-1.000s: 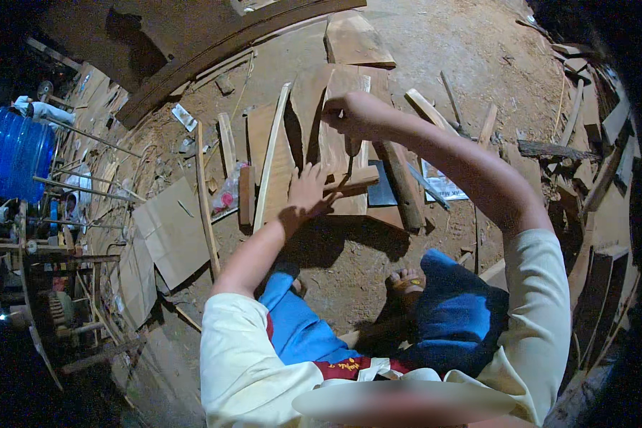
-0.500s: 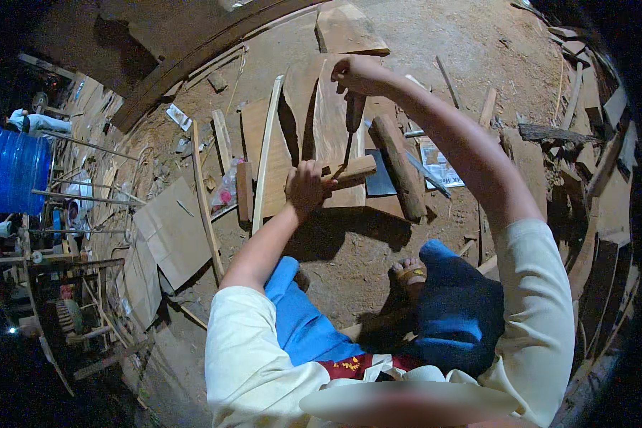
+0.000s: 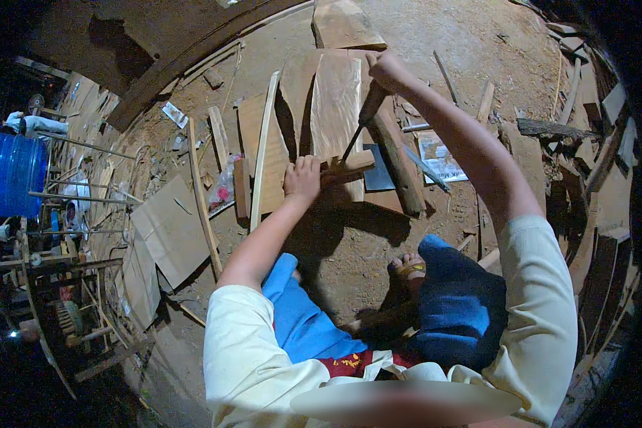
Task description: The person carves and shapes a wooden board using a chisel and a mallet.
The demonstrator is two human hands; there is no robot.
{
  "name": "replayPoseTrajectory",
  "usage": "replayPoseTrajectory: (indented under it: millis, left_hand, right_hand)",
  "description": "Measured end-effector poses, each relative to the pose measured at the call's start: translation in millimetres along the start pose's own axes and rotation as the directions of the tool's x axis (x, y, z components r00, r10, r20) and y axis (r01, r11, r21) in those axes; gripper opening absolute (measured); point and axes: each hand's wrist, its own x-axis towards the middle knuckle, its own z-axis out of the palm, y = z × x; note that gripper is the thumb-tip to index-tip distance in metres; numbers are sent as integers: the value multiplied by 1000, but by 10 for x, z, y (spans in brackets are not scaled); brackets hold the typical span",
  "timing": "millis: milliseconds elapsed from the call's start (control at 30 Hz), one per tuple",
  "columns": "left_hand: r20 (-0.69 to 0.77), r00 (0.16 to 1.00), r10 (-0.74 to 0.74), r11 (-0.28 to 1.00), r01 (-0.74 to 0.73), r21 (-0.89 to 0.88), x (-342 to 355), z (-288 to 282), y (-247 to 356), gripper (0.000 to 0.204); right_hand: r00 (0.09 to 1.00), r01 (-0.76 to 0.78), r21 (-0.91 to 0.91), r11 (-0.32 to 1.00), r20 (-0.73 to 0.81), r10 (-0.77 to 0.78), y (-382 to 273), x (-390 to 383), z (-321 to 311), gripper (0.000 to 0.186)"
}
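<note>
My left hand [image 3: 303,178] presses down on the left end of a short wooden block [image 3: 360,161], fingers closed over it. Beneath the block lie wide planks [image 3: 335,100] on the ground. In my right hand [image 3: 394,73] is a chisel-like tool [image 3: 369,107] with a dark thick handle and a thin metal shaft. The handle leans up and to the right, and the shaft reaches down to the block close to my left fingers. Its exact tip is too dark to make out.
A round log [image 3: 398,171] lies just right of the block, with a dark flat sheet [image 3: 379,170] beside it. Newspaper [image 3: 439,155] sits further right. Long strips [image 3: 266,143] and cardboard [image 3: 171,228] are at left, near a blue water jug [image 3: 13,171]. Scrap wood piles up at right.
My right hand has shifted to the right, so the tool now slants more instead of standing nearly upright. My left hand stays on the block, its fingers lying a little flatter.
</note>
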Motion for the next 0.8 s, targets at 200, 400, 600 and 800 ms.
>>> replayPoseTrajectory:
  millis: [200, 400, 600, 800]
  left_hand:
    - [53, 998, -46, 983, 55, -177, 21, -104, 39, 58]
    - [31, 999, -24, 988, 28, -149, 32, -108, 11, 59]
    - [45, 999, -21, 990, 27, -140, 29, -149, 19, 59]
    - [75, 997, -22, 988, 33, -151, 38, -188, 9, 59]
  right_hand:
    - [988, -128, 146, 981, 105, 113, 432, -214, -45, 42]
    - [728, -639, 562, 525, 663, 175, 577, -752, -449, 48]
    - [838, -297, 455, 840, 546, 0, 472, -1100, -611, 33]
    - [903, -178, 378, 909, 429, -2, 520, -1302, -592, 26]
